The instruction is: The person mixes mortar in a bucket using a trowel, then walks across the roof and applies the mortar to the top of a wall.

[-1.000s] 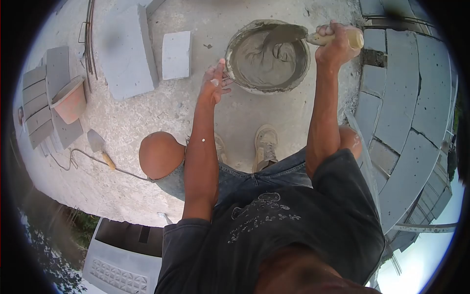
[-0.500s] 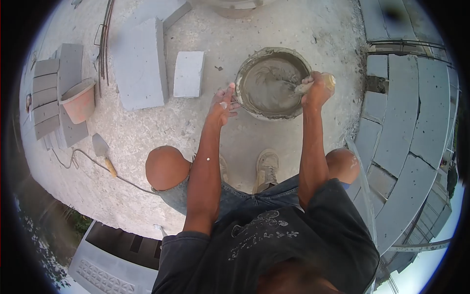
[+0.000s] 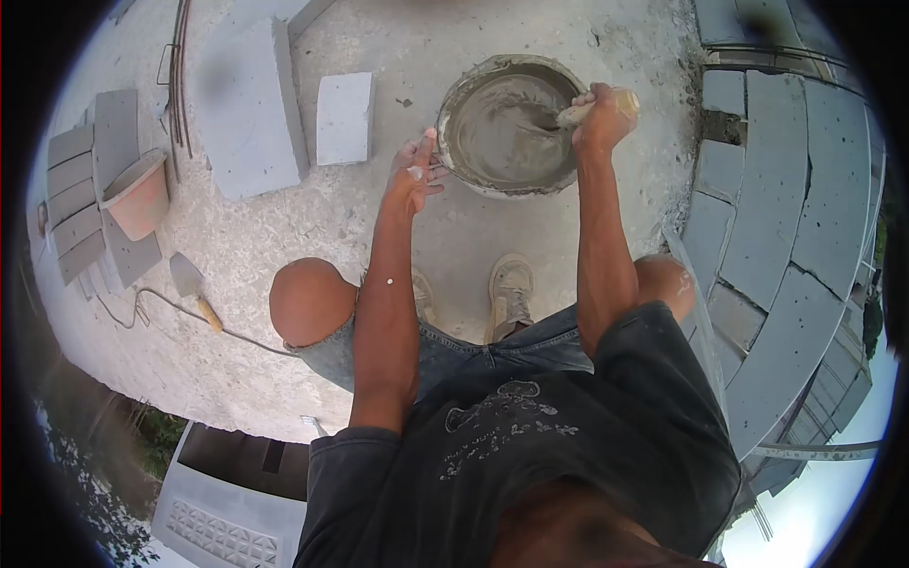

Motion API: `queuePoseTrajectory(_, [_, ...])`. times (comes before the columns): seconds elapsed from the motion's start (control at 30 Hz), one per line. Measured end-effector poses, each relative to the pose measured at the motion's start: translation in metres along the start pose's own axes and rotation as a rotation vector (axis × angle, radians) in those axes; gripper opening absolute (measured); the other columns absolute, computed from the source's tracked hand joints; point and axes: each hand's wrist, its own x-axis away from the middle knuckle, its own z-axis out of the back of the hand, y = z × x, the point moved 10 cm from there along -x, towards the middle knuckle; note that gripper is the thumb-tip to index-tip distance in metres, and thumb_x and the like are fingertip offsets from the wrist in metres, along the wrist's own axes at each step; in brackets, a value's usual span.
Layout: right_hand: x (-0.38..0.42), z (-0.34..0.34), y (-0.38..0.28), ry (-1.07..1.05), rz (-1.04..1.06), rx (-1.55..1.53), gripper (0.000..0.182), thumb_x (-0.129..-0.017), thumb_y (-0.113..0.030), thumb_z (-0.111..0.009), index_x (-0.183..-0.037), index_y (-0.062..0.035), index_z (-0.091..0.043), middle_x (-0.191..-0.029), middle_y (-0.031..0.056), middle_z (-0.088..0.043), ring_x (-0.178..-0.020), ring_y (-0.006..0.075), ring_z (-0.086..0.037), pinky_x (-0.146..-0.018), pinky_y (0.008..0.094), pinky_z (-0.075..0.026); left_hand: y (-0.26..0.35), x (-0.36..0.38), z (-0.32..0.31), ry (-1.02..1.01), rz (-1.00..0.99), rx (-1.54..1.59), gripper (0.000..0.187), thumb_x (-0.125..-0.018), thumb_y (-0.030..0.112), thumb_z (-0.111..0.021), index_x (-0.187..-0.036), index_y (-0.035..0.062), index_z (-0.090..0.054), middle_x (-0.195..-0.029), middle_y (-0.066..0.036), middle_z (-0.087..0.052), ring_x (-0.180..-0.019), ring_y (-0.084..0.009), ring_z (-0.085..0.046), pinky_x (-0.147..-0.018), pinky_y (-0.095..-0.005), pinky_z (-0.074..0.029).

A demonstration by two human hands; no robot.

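Observation:
A round mortar tub (image 3: 453, 170) with a caked rim stands on the concrete in front of my feet. Wet grey mortar (image 3: 502, 133) fills much of it, with swirl marks on its surface. My right hand (image 3: 603, 121) is wrapped round the pale handle of a mortar-smeared trowel (image 3: 572, 115) at the tub's right rim; its blade is sunk in the mortar and hidden. At the tub's left side my left hand (image 3: 414, 172) is open, fingers spread against or very close to the outer wall.
A small pale block (image 3: 345, 119) and a larger slab (image 3: 248, 114) lie to the left. Further left are stacked blocks (image 3: 71, 194), a pinkish bucket (image 3: 139, 197), another trowel (image 3: 192, 282) and a cable (image 3: 251, 343). A grey block wall (image 3: 772, 189) runs along the right.
The view has shifted, so the tub and both hands sit higher in the picture. The trowel has moved slightly in the mortar, and the swirl pattern differs. My left hand stays beside the tub.

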Motion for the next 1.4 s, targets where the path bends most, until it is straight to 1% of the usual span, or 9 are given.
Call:
queuePoseTrajectory(0.33, [-0.006,0.006,0.024,0.014,0.054,0.045,0.017,-0.071,0.008,-0.061,-0.08,-0.0019,-0.05,-0.063,0.0082,-0.053,-0.047,0.0196,-0.053,-0.048,0.0353,-0.045,0.006,0.004,0.001,0.034,-0.042,-0.012,0.071,-0.083,0.064,-0.062,-0.12,0.0065,-0.045,-0.114,-0.015,-0.053,-0.102,-0.0332,-0.059,-0.098,-0.067,-0.035])
queuePoseTrajectory(0.43, [-0.027,-0.046,-0.042,-0.137,-0.038,-0.153,0.015,-0.071,0.007,-0.06,-0.079,-0.0005,-0.051,-0.064,0.009,-0.053,-0.047,0.0203,-0.053,-0.046,0.0351,-0.046,0.007,0.004,-0.001,0.026,-0.009,-0.001,0.071,-0.084,0.063,-0.062,-0.122,0.0062,-0.044,-0.115,-0.016,-0.053,-0.104,-0.0335,-0.059,-0.1,-0.0672,-0.033])
queuePoseTrajectory(0.5, [0.0,0.013,-0.043,-0.056,-0.149,-0.127,0.013,-0.072,0.007,-0.06,-0.079,-0.0004,-0.051,-0.063,0.0088,-0.053,-0.047,0.0198,-0.052,-0.046,0.0348,-0.046,-0.03,0.012,0.005,0.011,0.028,0.014,0.069,-0.085,0.062,-0.061,-0.121,0.0058,-0.044,-0.115,-0.016,-0.053,-0.105,-0.0342,-0.058,-0.1,-0.067,-0.033])
queuePoseTrajectory(0.73, [0.006,-0.033,-0.026,-0.208,0.074,0.071,0.015,-0.071,0.007,-0.06,-0.081,-0.0001,-0.052,-0.064,0.009,-0.055,-0.05,0.0208,-0.056,-0.05,0.0329,-0.048,0.009,0.005,-0.001,0.039,-0.019,-0.024,0.074,-0.085,0.062,-0.061,-0.127,0.0044,-0.042,-0.115,-0.015,-0.052,-0.108,-0.0345,-0.057,-0.101,-0.0662,-0.033])
queuePoseTrajectory(0.8, [-0.006,-0.033,-0.061,-0.174,-0.128,-0.093,0.014,-0.073,0.008,-0.061,-0.082,0.0014,-0.052,-0.065,0.0099,-0.055,-0.051,0.0208,-0.055,-0.051,0.0335,-0.047,-0.022,0.011,0.005,0.004,0.017,-0.007,0.076,-0.085,0.063,-0.061,-0.13,0.0043,-0.041,-0.116,-0.015,-0.053,-0.109,-0.0346,-0.057,-0.101,-0.0661,-0.033])
queuePoseTrajectory(0.9, [-0.017,-0.036,-0.061,-0.178,0.128,-0.151,0.015,-0.074,0.007,-0.062,-0.084,0.0009,-0.053,-0.065,0.0088,-0.056,-0.053,0.0197,-0.056,-0.053,0.033,-0.047,-0.006,-0.002,0.005,0.005,-0.012,0.015,0.076,-0.084,0.063,-0.061,-0.128,0.0047,-0.042,-0.115,-0.014,-0.053,-0.109,-0.0336,-0.057,-0.1,-0.0658,-0.033])
queuePoseTrajectory(0.97, [0.02,-0.029,-0.027,-0.191,0.193,0.247,0.017,-0.076,0.007,-0.061,-0.08,-0.0039,-0.049,-0.066,0.0078,-0.056,-0.057,0.0187,-0.057,-0.055,0.0328,-0.047,0.005,0.0,-0.001,0.006,-0.011,-0.017,0.074,-0.084,0.064,-0.062,-0.125,0.0054,-0.043,-0.113,-0.013,-0.053,-0.108,-0.0327,-0.057,-0.1,-0.0655,-0.034])
queuePoseTrajectory(1.23, [0.044,-0.039,-0.146,-0.47,0.112,-0.233,0.021,-0.076,0.003,-0.066,-0.078,-0.0044,-0.047,-0.063,0.006,-0.051,-0.051,0.0161,-0.052,-0.052,0.0311,-0.047,-0.001,-0.002,0.0,-0.027,-0.017,0.032,0.07,-0.083,0.065,-0.063,-0.12,0.0081,-0.044,-0.111,-0.011,-0.053,-0.107,-0.0326,-0.057,-0.101,-0.0658,-0.033])
queuePoseTrajectory(1.4, [0.047,-0.062,-0.022,-0.474,0.266,0.35,0.016,-0.076,-0.003,-0.067,-0.077,-0.0055,-0.051,-0.062,0.0025,-0.054,-0.05,0.0107,-0.055,-0.049,0.0257,-0.045,0.004,0.001,-0.003,-0.01,-0.022,0.016,0.069,-0.083,0.064,-0.062,-0.12,0.0088,-0.045,-0.11,-0.011,-0.053,-0.107,-0.0332,-0.057,-0.1,-0.0665,-0.033])
